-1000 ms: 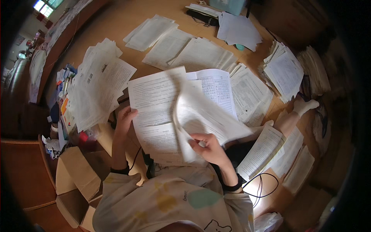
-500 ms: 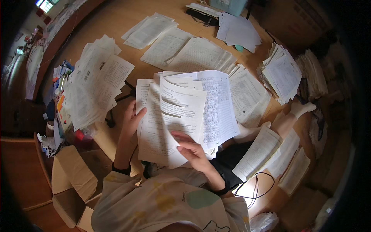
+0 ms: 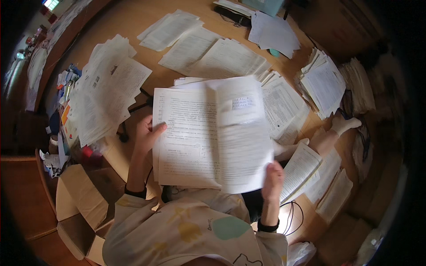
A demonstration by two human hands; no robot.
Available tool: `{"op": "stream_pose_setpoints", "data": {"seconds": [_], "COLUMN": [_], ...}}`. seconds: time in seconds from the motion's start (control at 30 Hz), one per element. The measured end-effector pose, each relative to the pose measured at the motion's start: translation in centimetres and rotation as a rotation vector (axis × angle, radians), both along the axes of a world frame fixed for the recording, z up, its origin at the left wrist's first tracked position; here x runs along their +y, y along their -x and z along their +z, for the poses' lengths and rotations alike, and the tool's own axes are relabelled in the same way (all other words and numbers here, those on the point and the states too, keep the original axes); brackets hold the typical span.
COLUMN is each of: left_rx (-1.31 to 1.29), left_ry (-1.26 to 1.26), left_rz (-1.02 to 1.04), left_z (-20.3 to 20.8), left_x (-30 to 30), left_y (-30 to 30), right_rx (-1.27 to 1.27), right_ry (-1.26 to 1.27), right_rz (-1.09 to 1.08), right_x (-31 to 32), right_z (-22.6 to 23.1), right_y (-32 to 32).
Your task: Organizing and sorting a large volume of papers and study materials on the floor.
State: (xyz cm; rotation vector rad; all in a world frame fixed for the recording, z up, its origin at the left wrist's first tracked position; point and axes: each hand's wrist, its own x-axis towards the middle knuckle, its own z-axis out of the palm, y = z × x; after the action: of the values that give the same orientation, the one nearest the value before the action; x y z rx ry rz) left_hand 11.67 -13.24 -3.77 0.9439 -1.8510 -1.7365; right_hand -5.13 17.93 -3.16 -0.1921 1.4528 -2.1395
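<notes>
A stack of printed sheets (image 3: pixel 188 146) lies spread like an open booklet above my lap. My left hand (image 3: pixel 149 133) grips its left edge, thumb on top and fingers underneath. At the lower right corner, my right hand (image 3: pixel 272 181) is closed on the edge of the right-hand page (image 3: pixel 244 150), its fingers slightly blurred. That page is mostly pale, with a small patch of handwriting near its top. More sheet edges stick out behind the stack at the top.
Piles of papers lie on the floor at the left (image 3: pixel 111 84), ahead (image 3: pixel 230 57) and at the right (image 3: pixel 322 82). More sheets (image 3: pixel 301 166) rest by my leg. An open cardboard box (image 3: pixel 84 195) stands at lower left. A black cable (image 3: pixel 293 217) loops near my right arm.
My right hand has moved right from mid-stack, and the lifted page now lies over to the right, covering the handwritten grid sheet. My left hand stays on the left edge.
</notes>
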Motion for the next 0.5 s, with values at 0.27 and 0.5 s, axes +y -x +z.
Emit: {"op": "stream_pose_setpoints", "data": {"seconds": [0.27, 0.5], "left_rx": [0.039, 0.017], "left_ry": [-0.052, -0.055], "left_rz": [-0.029, -0.049], "left_z": [-1.7, -0.9], "left_x": [0.8, 2.1], "left_y": [0.2, 1.0], "right_rx": [0.773, 0.214], "right_ry": [-0.251, -0.389], "right_rz": [0.784, 0.237], "right_x": [-7.0, 6.8], "right_z": [2.3, 9.5], "right_y": [-4.7, -1.4]}}
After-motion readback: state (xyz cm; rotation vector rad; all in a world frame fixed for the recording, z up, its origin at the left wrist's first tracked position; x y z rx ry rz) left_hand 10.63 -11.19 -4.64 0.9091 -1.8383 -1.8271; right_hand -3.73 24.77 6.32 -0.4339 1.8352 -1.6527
